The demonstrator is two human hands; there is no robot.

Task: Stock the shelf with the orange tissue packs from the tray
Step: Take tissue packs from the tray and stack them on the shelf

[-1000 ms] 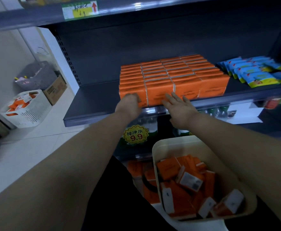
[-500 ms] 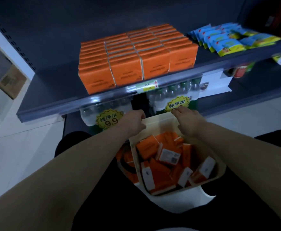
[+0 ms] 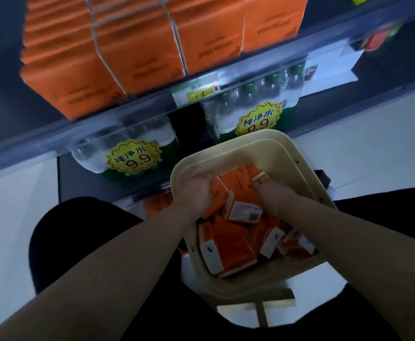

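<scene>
- Orange tissue packs (image 3: 231,239) sat jumbled in the tray (image 3: 238,148), probably light, squishy, slick; grab across flat faces.
- Left hand (image 3: 196,193) fingers curled round one; right hand (image 3: 272,200) dug in, grip unclear.

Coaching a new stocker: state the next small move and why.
Probably grip a few orange tissue packs and lift them out: the left hand and right hand are both down among the loose packs in the tray, grip unclear.
</scene>
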